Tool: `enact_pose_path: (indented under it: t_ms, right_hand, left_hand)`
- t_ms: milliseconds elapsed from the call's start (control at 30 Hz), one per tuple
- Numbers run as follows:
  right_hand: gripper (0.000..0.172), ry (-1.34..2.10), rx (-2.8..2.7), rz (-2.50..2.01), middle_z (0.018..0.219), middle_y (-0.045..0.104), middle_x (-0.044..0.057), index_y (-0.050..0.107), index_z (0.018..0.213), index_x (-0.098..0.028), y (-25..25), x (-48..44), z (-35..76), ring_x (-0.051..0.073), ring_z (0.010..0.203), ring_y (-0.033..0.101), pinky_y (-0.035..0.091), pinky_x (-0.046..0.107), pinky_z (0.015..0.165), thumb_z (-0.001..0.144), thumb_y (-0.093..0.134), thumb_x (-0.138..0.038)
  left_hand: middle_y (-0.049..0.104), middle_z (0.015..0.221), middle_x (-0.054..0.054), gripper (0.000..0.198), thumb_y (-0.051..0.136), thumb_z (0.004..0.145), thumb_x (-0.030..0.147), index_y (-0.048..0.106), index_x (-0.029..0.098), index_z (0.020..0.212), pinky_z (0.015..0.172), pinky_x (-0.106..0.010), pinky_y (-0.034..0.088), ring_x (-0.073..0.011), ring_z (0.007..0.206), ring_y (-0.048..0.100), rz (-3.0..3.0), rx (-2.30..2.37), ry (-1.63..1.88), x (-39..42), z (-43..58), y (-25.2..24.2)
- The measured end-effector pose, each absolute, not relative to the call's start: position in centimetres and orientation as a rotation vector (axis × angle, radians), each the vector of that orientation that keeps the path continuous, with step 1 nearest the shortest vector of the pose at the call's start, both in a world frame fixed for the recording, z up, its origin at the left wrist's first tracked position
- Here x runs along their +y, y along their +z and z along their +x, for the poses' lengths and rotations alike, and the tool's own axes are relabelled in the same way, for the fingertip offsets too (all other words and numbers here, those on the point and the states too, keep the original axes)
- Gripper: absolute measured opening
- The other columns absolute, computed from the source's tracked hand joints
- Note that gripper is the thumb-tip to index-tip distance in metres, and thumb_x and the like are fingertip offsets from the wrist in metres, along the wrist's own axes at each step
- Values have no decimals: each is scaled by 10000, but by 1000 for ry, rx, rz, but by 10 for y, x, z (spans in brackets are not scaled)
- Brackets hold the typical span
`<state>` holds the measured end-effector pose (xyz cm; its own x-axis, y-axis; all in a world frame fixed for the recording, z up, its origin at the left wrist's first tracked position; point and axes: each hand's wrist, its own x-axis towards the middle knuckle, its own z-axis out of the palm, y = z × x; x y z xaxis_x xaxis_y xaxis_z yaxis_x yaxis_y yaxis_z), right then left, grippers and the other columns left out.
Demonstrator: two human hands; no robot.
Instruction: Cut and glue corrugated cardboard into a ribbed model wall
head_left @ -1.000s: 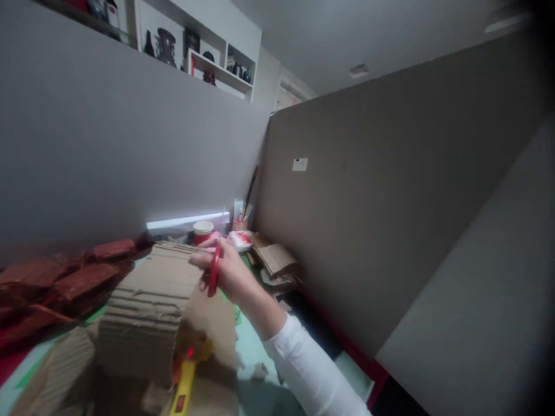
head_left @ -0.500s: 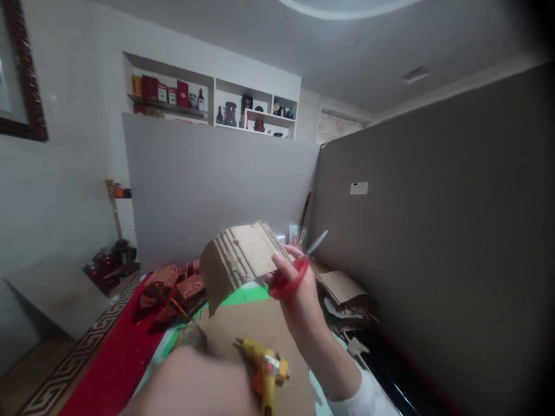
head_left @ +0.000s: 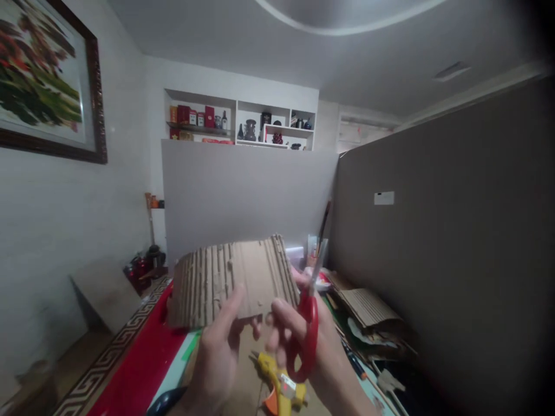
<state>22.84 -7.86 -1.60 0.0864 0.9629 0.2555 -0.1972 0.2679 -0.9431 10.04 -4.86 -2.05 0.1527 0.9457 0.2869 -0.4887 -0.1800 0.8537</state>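
Observation:
A curved piece of ridged cardboard point(head_left: 208, 283) is raised in front of me. My left hand point(head_left: 221, 346) grips its lower edge, thumb on the ridged face. My right hand point(head_left: 303, 329) pinches the cardboard's right end and also carries red-handled scissors point(head_left: 309, 341), whose blades point up. Below the hands, a yellow glue gun point(head_left: 281, 384) lies on flat brown cardboard point(head_left: 243, 370).
Ridged cardboard scraps point(head_left: 370, 306) are piled at the right, beside a dark grey panel point(head_left: 442, 231). A red cloth point(head_left: 139, 364) covers the table's left side. A dark rounded object point(head_left: 167, 400) sits near the bottom edge.
My left hand has come up and taken hold of the cardboard, which now shows more of its ridged face. The scissors have turned more upright, and the camera view has shifted left.

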Motion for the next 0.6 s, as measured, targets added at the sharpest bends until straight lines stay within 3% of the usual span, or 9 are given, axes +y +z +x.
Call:
enact_pose_path:
  t_ms: [100,200,300,400,600]
  right_hand:
    - [630,1032,-1346,-1099,675,671,-22,357,1283,-235,-18,-75,237,138,463,560,423,225,424,836,657,-561]
    - [548,764,-1568,-1207,620,588,-63,406,1246,-237,-20,-70,246,154,596,544,428,252,580,838,663,-496]
    - [324,595,-1779,-1253,551,433,-98,474,1005,-246,-21,-69,250,126,520,358,316,242,502,830,658,-447]
    - [239,443,-1922,-1296,554,364,-97,424,846,-255,-23,-70,248,126,526,272,288,244,490,827,638,-359]
    - [124,-43,-2171,-1421,637,596,-3,489,966,-229,-33,-67,248,181,513,444,363,283,500,899,496,-333]
  left_hand:
    - [738,790,-32,242,714,821,417,692,178,856,504,-304,511,-172,566,598,938,588,1493,-40,94,-16]
    - [720,696,-8,254,722,824,440,698,187,810,477,-268,493,-164,574,605,871,630,1568,-29,89,-12]
    - [675,568,-5,380,700,832,513,657,200,621,503,-275,518,-169,555,621,854,699,1582,-22,86,-14]
    - [700,579,-34,452,692,820,560,618,213,540,540,-323,552,-245,663,707,885,785,1564,-21,85,-19]
    - [792,823,-40,314,636,871,532,731,237,818,752,-416,599,-326,985,726,1000,923,1645,-23,83,-28]
